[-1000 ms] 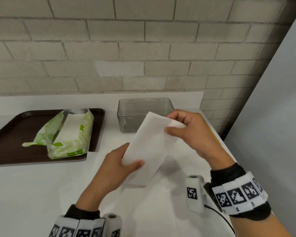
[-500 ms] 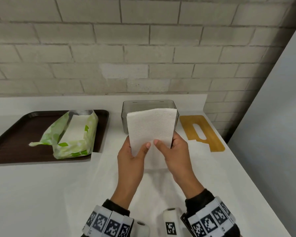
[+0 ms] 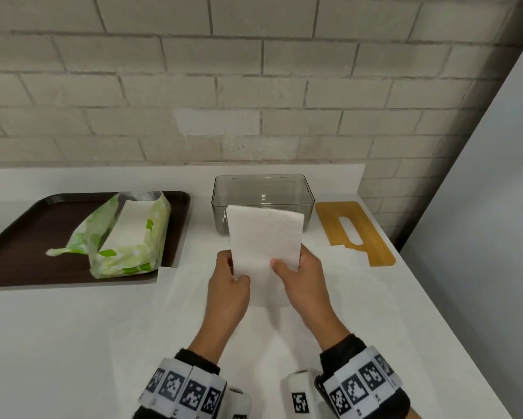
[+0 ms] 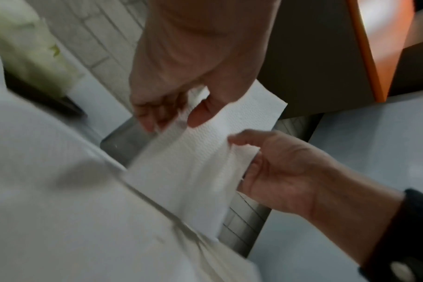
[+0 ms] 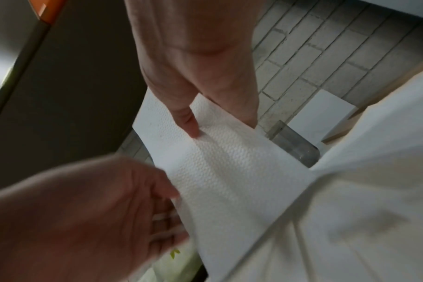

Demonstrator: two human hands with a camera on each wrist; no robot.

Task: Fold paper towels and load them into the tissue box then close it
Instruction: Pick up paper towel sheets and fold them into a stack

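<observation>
Both hands pinched one folded paper towel (image 3: 264, 240) by its lower edges, the left hand (image 3: 228, 287) on its left side, the right hand (image 3: 302, 278) on its right, holding it upright above the white bench (image 3: 57, 343). Just beyond it stood the clear tissue box (image 3: 263, 193), lidless, with the wooden lid (image 3: 357, 231) lying flat to its right. Far left, a green pack of towels (image 3: 127, 234) lay on a dark tray (image 3: 24, 237).
</observation>
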